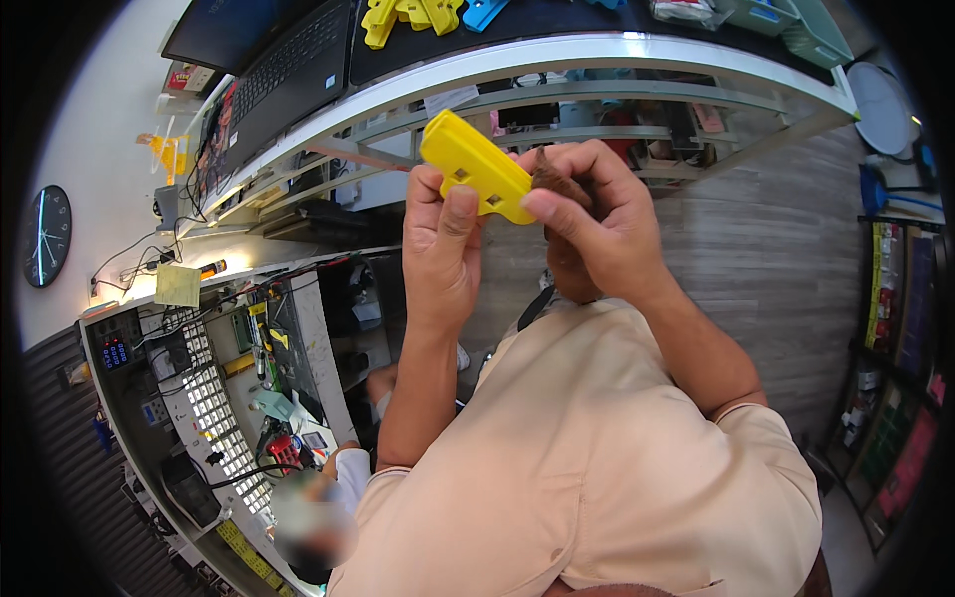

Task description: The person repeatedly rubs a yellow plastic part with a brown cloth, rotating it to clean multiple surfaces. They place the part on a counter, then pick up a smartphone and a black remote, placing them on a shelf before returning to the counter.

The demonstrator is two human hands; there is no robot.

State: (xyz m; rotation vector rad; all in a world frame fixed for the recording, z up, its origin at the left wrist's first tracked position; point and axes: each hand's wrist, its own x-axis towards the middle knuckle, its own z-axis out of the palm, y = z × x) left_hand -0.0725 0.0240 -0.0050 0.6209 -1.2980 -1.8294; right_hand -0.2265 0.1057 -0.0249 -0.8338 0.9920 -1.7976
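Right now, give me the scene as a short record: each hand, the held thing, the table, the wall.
left hand: gripping a yellow piece
right hand: gripping the same piece's right end
held piece: long, tilted, two square holes
table: laptop, yellow parts, blue part
wall: round dark clock

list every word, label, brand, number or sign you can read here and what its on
I won't copy out wording or numbers, but marks show on these:
Round dark wall clock: pale markings around the dial
Small panel display: lit red and blue digits
Black laptop: key markings too small to read
Yellow strip: dark markings, too blurred to read
Yellow plastic piece: no lettering visible
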